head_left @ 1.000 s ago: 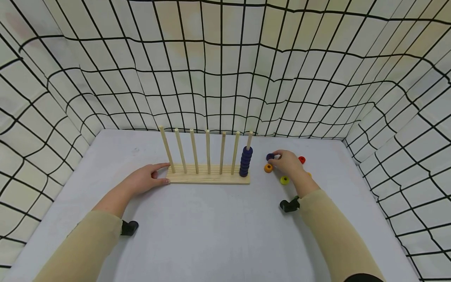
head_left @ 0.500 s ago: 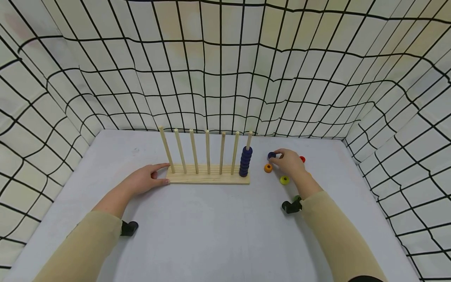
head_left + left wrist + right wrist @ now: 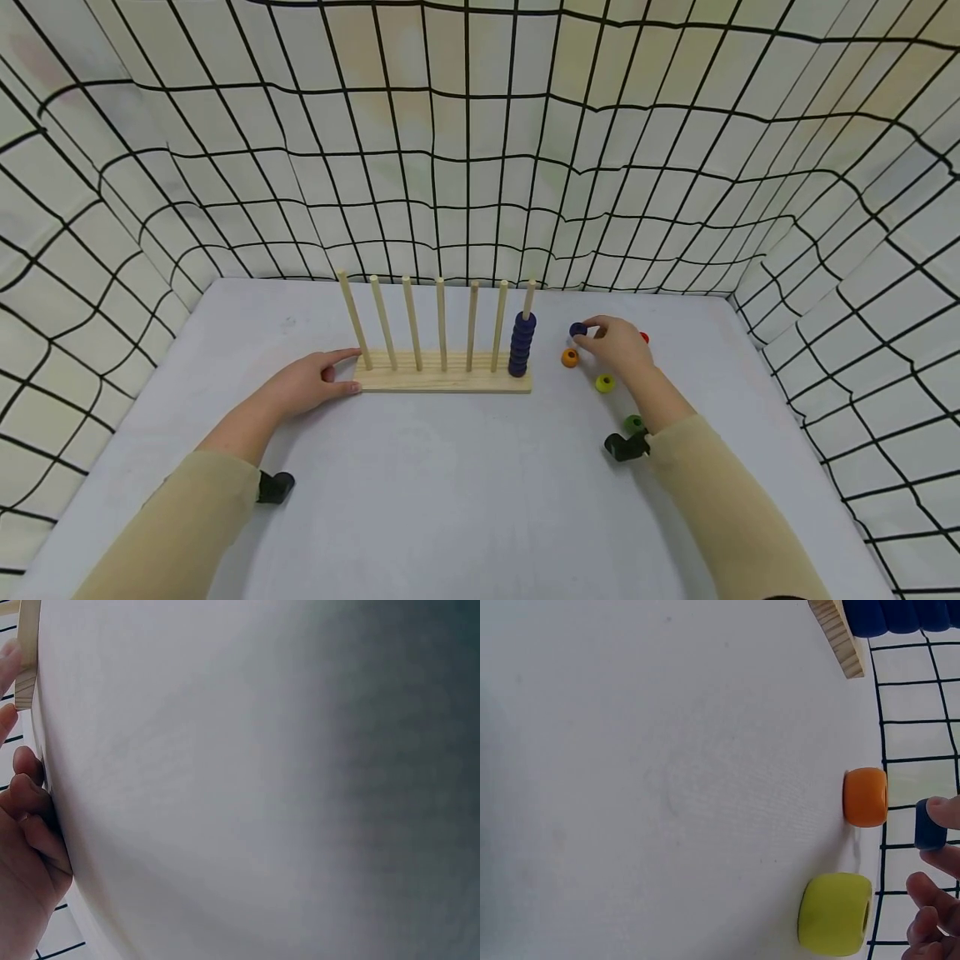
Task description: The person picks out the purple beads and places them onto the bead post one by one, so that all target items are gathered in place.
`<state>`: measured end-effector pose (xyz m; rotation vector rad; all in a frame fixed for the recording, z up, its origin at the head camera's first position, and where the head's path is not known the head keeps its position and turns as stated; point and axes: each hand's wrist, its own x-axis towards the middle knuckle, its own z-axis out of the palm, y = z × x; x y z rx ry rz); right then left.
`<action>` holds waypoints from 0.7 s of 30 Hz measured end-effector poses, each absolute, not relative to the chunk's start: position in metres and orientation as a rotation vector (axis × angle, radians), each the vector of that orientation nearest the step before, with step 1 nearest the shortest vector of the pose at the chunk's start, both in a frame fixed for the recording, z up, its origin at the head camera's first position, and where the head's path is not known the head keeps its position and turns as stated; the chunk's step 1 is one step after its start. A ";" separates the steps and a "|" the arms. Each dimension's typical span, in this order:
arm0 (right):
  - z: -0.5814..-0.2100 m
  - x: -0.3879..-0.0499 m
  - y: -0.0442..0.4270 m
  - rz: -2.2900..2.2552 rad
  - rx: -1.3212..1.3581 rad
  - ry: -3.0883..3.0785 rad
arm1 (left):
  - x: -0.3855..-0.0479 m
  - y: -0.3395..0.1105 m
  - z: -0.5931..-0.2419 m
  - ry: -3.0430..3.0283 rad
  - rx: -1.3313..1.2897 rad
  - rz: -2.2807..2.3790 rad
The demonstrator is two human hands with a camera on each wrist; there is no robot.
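Note:
A wooden peg stand [image 3: 442, 380] holds a row of upright pegs, and its rightmost peg carries a stack of dark blue beads [image 3: 521, 344]. At the stand's left end, my left hand [image 3: 303, 383] grips the base between thumb and index finger; the other fingers are curled in the left wrist view. To the right of the stand, my right hand [image 3: 618, 343] pinches a single blue bead [image 3: 930, 825] between thumb and fingertips. An orange bead [image 3: 570, 357] and a yellow bead [image 3: 605, 383] lie near that hand.
A green bead [image 3: 633, 423] lies beside the right wrist camera [image 3: 626, 447]. Partly behind the right hand is a red bead [image 3: 645, 337]. Black netting [image 3: 450, 158] over pale sheeting surrounds the white table [image 3: 450, 492] at the back and sides.
My right hand has shifted slightly to the right with the blue bead. Its wrist has moved the same way, uncovering the green bead. The left hand keeps its place on the stand.

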<state>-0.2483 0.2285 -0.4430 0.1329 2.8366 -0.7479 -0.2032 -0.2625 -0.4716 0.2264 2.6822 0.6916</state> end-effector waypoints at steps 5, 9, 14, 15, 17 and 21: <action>-0.439 -0.243 0.228 -0.734 0.072 2.866 | -0.203 -0.263 -0.471 2.684 0.226 0.696; -0.434 -0.236 0.227 -0.739 0.048 2.877 | -0.202 -0.262 -0.471 2.687 0.223 0.691; -0.427 -0.228 0.225 -0.748 0.020 2.890 | -0.202 -0.262 -0.468 2.686 0.233 0.695; -0.426 -0.227 0.225 -0.749 0.012 2.892 | -0.202 -0.262 -0.468 2.687 0.239 0.697; -0.423 -0.224 0.223 -0.753 0.000 2.892 | -0.201 -0.262 -0.467 2.685 0.247 0.703; -0.417 -0.220 0.219 -0.751 -0.015 2.898 | -0.202 -0.262 -0.468 2.681 0.256 0.712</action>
